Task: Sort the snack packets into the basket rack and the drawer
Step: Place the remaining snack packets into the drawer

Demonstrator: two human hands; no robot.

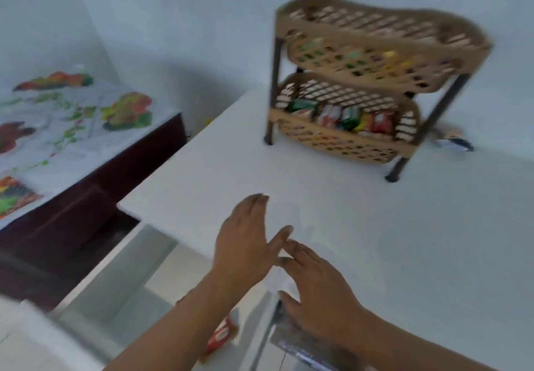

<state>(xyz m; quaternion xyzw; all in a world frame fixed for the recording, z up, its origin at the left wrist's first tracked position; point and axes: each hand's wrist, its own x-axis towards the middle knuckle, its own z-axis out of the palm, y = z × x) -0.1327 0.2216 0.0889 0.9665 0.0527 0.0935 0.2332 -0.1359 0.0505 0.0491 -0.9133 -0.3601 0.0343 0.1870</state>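
At six o'clock of the view lies what looks to be the pulled-out drawer (pixel 130 298), below the near edge of the white table (pixel 375 240). A red packet (pixel 220 338) lies in it just under the left forearm, and a silvery packet (pixel 300 344) shows at five o'clock beneath the right wrist. Blur hides whether that one lies in the drawer or on the table.

Above them the left hand (pixel 245 243) and the right hand (pixel 315 292) hover flat over the table's edge, fingers straight and spread, gripping nothing. The left thumb nearly meets the right fingertips. I judge them freed after a drop and placed to push the drawer home or reach for more.

Farther off, at one o'clock, the basket rack (pixel 375 38) stands on the table, with packets (pixel 355 120) upright in the bottom tier and more in the middle one, so most sorting looks done. A small blue-and-white thing (pixel 456 143) lies at the rack's three o'clock — possibly a leftover snack. At nine o'clock lies a flowered cloth (pixel 72 122).
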